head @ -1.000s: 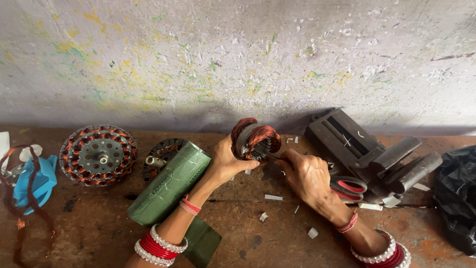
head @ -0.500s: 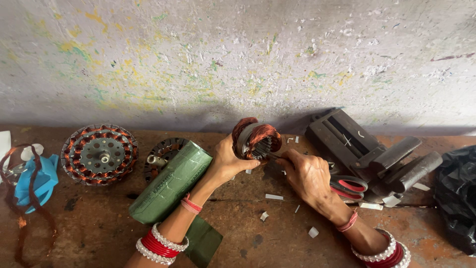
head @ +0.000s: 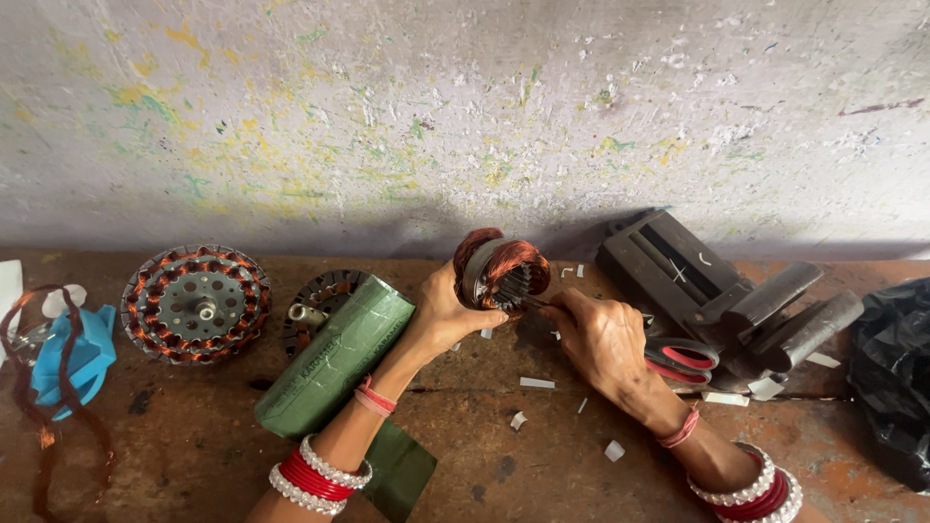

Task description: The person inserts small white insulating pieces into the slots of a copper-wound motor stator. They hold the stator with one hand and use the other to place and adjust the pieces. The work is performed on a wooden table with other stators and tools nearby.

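My left hand (head: 448,312) holds a small motor stator (head: 501,268) with copper windings on both ends, raised a little above the wooden bench (head: 542,455). My right hand (head: 603,336) is just right of it, fingers pinched on a thin piece pushed at the stator's slotted core; what the piece is I cannot tell. Both wrists carry red and white bangles. A roll of green insulation sheet (head: 334,355) lies under my left forearm.
A large wound fan stator (head: 196,303) sits at the left, a second round part (head: 320,297) beside the roll. Red-handled scissors (head: 681,358) and dark metal tools (head: 717,291) lie at the right, a black bag (head: 891,368) far right. A blue object (head: 73,358), copper wire, white scraps.
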